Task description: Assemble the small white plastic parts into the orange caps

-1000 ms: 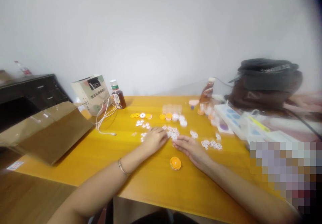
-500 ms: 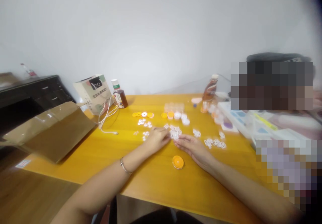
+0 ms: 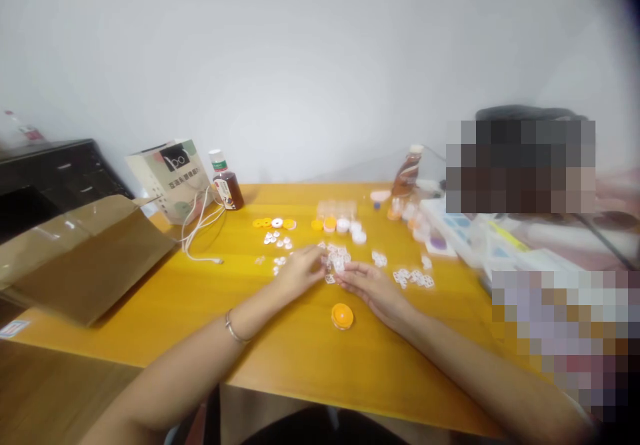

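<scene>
Both of my hands meet at a pile of small white openwork plastic pieces (image 3: 340, 254) on the table. My left hand (image 3: 301, 269), with a bracelet at the wrist, touches the pile's left side; its fingers are bent and apart from the thumb. From the right, my right hand (image 3: 374, 290) pinches a small white plastic piece (image 3: 339, 266) at the fingertips, its shape blurred. One loose white piece (image 3: 330, 278) lies just below. Nearer to me rests a round orange-and-white part (image 3: 343, 316). Small white knobs (image 3: 277, 238) are spread beyond my left hand.
Orange and white discs (image 3: 274, 223), round caps (image 3: 342, 225) and more openwork pieces (image 3: 414, 278) lie around. A cardboard box (image 3: 95, 258), paper bag (image 3: 173, 182), white cable (image 3: 195, 258) and syrup bottle (image 3: 227, 188) stand left. A drink bottle (image 3: 407, 172) and another person are right.
The whole view has shifted, so things appear farther left. A loose white piece now shows below the pile between my hands. My hands stay at the pile.
</scene>
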The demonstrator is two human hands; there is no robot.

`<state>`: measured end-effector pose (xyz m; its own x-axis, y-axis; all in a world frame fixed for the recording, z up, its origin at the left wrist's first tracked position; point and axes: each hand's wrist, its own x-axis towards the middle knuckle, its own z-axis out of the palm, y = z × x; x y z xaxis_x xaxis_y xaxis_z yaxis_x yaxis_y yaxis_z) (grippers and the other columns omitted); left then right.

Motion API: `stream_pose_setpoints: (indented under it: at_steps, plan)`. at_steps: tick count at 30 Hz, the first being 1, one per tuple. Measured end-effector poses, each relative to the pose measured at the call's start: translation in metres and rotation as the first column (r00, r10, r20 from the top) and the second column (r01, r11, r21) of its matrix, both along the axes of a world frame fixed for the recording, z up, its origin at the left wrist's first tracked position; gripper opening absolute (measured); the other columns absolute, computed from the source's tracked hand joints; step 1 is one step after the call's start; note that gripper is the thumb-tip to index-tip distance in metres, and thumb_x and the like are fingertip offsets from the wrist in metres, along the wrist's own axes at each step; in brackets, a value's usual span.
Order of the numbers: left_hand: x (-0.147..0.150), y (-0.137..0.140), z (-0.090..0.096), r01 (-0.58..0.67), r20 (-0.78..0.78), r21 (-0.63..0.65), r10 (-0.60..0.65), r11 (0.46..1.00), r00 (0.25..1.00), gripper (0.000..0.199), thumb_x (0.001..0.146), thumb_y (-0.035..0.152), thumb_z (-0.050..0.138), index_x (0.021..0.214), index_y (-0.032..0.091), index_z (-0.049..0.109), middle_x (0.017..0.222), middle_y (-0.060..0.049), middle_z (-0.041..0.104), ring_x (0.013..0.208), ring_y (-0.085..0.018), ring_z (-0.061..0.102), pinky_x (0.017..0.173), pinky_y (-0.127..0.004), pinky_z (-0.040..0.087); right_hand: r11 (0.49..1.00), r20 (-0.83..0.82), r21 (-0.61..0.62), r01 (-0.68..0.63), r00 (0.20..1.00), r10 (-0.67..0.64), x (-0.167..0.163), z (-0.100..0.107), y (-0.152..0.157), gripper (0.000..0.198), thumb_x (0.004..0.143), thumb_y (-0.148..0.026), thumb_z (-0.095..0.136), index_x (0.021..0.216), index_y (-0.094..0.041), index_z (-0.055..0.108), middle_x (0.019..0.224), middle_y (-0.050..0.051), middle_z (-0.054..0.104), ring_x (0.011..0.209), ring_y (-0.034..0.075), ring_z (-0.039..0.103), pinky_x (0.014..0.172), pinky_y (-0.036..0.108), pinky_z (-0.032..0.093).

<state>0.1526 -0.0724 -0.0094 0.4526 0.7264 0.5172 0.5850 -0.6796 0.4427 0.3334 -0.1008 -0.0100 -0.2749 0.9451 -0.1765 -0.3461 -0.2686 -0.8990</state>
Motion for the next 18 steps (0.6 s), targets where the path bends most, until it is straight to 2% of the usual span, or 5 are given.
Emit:
stream_pose_setpoints:
  at_steps: [4, 9, 12, 15, 18]
  plan:
    - [-0.0012, 0.0004, -0.0018, -0.017, 0.035, -0.058, 0.019, 0.998, 0.999, 0.018, 0.074, 0.012, 0.053, 0.092, 0.018, 0.053, 0.089, -0.003, 0.059, 0.078, -0.013, 0.057, 0.074, -0.025, 0.046, 1.000, 0.009, 0.002, 0.004, 1.000, -0.004, -0.0002, -0.0005, 0.0001, 0.024, 0.057, -0.022, 0.076, 0.075, -0.017, 0.060, 0.071, 0.000, 0.069, 0.070, 0.011, 0.065, 0.077, 0.025, 0.049]
    - [-0.0015, -0.0008, -0.0008, -0.002, 0.088, -0.068, 0.008, 0.998, 0.996, 0.031, 0.073, 0.012, 0.053, 0.103, 0.018, 0.052, 0.099, -0.005, 0.060, 0.079, -0.012, 0.059, 0.077, -0.027, 0.046, 1.000, 0.014, -0.002, -0.007, 1.000, 0.007, -0.0006, 0.0013, -0.0008, 0.023, 0.058, -0.021, 0.075, 0.074, -0.018, 0.060, 0.070, 0.000, 0.068, 0.070, 0.011, 0.064, 0.076, 0.024, 0.049]
    - [-0.0008, -0.0017, 0.0011, 0.012, 0.135, -0.092, 0.001, 0.996, 0.991, 0.033, 0.072, 0.011, 0.054, 0.104, 0.018, 0.057, 0.096, -0.005, 0.061, 0.076, -0.012, 0.058, 0.075, -0.026, 0.048, 1.000, 0.020, -0.003, -0.003, 1.000, 0.003, -0.0009, 0.0025, -0.0015, 0.023, 0.057, -0.021, 0.076, 0.074, -0.018, 0.060, 0.070, -0.001, 0.068, 0.070, 0.011, 0.064, 0.076, 0.025, 0.049]
    - [-0.0006, -0.0007, 0.0015, 0.027, 0.210, -0.190, 0.014, 0.981, 0.978, 0.027, 0.072, 0.014, 0.056, 0.098, 0.017, 0.062, 0.090, -0.005, 0.063, 0.074, -0.012, 0.060, 0.071, -0.025, 0.049, 1.000, 0.030, -0.004, 0.005, 1.000, -0.005, -0.0011, 0.0034, -0.0019, 0.025, 0.055, -0.021, 0.076, 0.073, -0.018, 0.060, 0.069, -0.001, 0.068, 0.070, 0.012, 0.064, 0.075, 0.025, 0.048]
    - [-0.0011, 0.0019, 0.0001, 0.061, 0.324, -0.330, 0.053, 0.942, 0.945, 0.027, 0.072, 0.014, 0.056, 0.098, 0.014, 0.062, 0.094, -0.008, 0.065, 0.075, -0.013, 0.063, 0.070, -0.025, 0.051, 1.000, 0.040, -0.005, 0.004, 0.999, -0.004, -0.0015, 0.0036, -0.0020, 0.025, 0.055, -0.022, 0.076, 0.073, -0.018, 0.060, 0.068, -0.002, 0.067, 0.070, 0.012, 0.064, 0.074, 0.024, 0.048]
